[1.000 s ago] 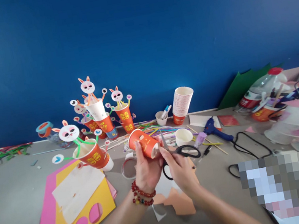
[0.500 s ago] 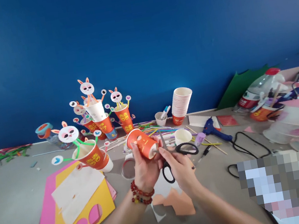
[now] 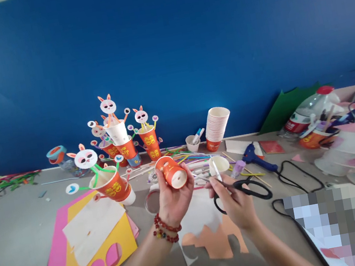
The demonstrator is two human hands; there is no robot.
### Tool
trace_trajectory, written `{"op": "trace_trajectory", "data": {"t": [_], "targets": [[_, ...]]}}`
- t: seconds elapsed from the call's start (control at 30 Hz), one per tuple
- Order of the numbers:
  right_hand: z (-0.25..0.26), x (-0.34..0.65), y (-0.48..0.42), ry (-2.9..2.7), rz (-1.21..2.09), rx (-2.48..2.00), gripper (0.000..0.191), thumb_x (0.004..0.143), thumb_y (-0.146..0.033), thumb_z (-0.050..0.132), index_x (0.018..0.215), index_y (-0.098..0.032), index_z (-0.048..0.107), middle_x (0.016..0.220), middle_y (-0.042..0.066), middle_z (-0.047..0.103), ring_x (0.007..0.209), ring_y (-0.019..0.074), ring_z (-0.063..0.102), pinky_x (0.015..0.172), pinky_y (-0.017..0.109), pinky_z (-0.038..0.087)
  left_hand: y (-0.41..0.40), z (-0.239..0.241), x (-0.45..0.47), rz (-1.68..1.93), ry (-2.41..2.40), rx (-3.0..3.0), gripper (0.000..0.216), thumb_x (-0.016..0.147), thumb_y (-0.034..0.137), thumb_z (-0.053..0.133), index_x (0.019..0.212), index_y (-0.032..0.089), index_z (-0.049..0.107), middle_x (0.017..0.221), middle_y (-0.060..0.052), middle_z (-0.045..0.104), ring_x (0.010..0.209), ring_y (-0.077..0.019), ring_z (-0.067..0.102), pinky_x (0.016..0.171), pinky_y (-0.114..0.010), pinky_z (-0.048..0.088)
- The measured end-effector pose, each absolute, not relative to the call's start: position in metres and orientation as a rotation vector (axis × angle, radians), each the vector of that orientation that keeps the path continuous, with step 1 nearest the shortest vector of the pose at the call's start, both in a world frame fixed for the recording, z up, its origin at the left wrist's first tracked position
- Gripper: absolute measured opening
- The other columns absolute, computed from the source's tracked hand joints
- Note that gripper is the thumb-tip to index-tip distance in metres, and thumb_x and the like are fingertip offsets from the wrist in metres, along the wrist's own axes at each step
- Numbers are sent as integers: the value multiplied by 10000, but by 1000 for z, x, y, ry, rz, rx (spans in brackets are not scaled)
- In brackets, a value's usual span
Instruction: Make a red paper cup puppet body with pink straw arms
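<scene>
My left hand point(image 3: 175, 200), with beaded bracelets on its wrist, is wrapped round a red paper cup point(image 3: 171, 171). The cup is tilted so its white base faces me, and a small dark mark or hole shows on that base. To its right, my right hand point(image 3: 232, 201) grips black-handled scissors point(image 3: 252, 189). Their blades are spread and stand apart from the cup. Below both hands lie a white paper sheet point(image 3: 198, 214) and cut orange paper point(image 3: 214, 243).
Cups with rabbit faces point(image 3: 113, 185) stand at the left, behind pink and yellow sheets point(image 3: 118, 235). A tall cup stack point(image 3: 218, 126), a blue glue gun point(image 3: 257, 158) with its cord and a plastic bottle point(image 3: 311, 109) are at the right. Pipe cleaners point(image 3: 4, 184) lie far left.
My right hand has drawn the scissors away from the cup's base, to the right and down, and the blades have spread. My left hand has turned the cup's base more toward me.
</scene>
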State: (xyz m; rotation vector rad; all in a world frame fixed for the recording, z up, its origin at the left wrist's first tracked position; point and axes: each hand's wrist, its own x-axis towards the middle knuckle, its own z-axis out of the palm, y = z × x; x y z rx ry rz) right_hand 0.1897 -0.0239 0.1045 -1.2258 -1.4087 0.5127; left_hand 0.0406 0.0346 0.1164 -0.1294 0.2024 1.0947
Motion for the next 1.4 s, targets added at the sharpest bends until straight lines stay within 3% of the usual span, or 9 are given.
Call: {"op": "trace_trajectory", "data": {"t": [0.13,0.27,0.5,0.63,0.73,0.87,1.1,1.4], "targets": [[95,196,-28,-1374,641,-1200,327,985,-361,505,793,-165,682,619,20,613,575,152,580,531,254,439,33,116,40,1052,239,-122,540,927,623,458,1067,132,637,988,-120,700,923,-203,699,793,-308,587],[79,199,-35,-1275,672,-1119,304,990,-362,510,835,-176,694,639,17,618,623,163,605,608,273,487,31,113,41,1058,280,-87,492,927,604,483,1011,147,643,959,-99,704,913,-213,698,844,-367,572],[57,209,-42,-1213,656,-1132,292,988,-372,511,875,-195,715,803,56,701,748,199,660,697,304,519,22,99,29,957,329,117,452,928,532,549,1084,120,646,1016,-106,704,942,-195,682,824,-319,552],[44,215,-39,-1214,645,-1186,308,985,-394,505,885,-199,721,847,66,725,783,214,673,708,307,527,9,77,14,937,465,522,452,805,486,732,1048,109,677,1025,-140,719,962,-251,681,836,-350,542],[39,215,-37,-1240,662,-1197,329,981,-423,496,964,-200,737,848,67,737,779,219,680,691,306,536,2,56,2,1006,596,861,614,642,299,893,1183,176,631,1089,-112,723,1018,-261,668,899,-354,513],[40,211,-35,-1245,726,-1200,365,984,-441,479,1077,-199,737,851,65,753,713,195,659,664,298,540,-2,41,-5,993,656,994,717,644,272,891,1281,208,569,1139,-121,715,1057,-273,659,934,-386,498],[35,196,-34,-1201,874,-1112,348,980,-408,505,1157,-185,705,830,58,743,653,166,630,635,293,535,-3,46,2,973,519,746,445,754,387,796,1094,133,665,1033,-160,736,939,-300,710,861,-422,543],[22,190,-32,-1166,969,-1095,363,981,-424,505,1168,-165,677,800,61,729,623,155,610,602,281,513,3,33,-7,851,418,403,452,796,418,746,1080,73,679,1002,-139,714,898,-237,682,837,-384,548]]}}
